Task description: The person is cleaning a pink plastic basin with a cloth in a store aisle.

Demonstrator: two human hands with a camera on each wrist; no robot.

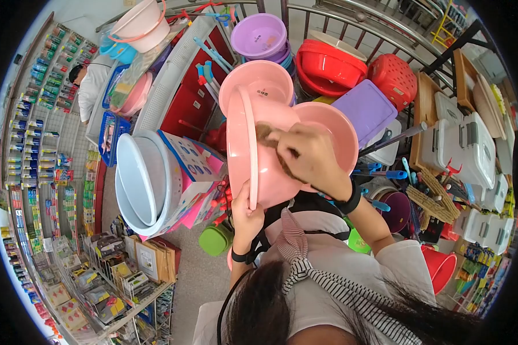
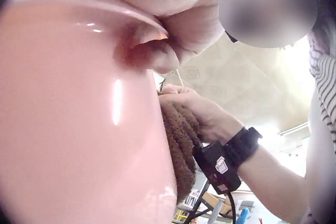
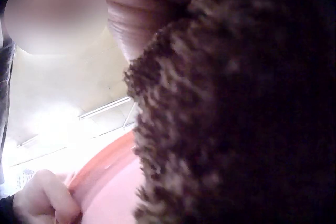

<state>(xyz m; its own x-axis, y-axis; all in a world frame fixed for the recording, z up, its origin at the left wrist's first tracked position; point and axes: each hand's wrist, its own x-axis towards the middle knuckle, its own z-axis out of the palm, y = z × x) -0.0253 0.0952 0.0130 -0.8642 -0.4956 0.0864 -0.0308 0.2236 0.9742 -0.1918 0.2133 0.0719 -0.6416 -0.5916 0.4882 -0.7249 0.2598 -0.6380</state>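
A pink plastic basin (image 1: 240, 149) is tilted on its side in front of the person's chest. My left hand (image 1: 248, 214) grips its rim from below, thumb on one face and fingers on the other. In the left wrist view the rim passes between thumb and fingers of the left hand (image 2: 173, 35). My right hand (image 1: 311, 152) holds a brown fluffy cloth (image 1: 263, 133) against the basin's surface. The cloth (image 3: 178, 124) fills much of the right wrist view and hangs below the right hand (image 2: 191, 109) in the left wrist view.
More pink basins (image 1: 259, 80) stand just beyond, with purple (image 1: 259, 34) and red (image 1: 331, 63) ones behind. Pale blue tubs (image 1: 135, 184) stand to the left. Shelves of small packaged goods (image 1: 46, 115) line the left side; storage boxes (image 1: 466, 146) stack at right.
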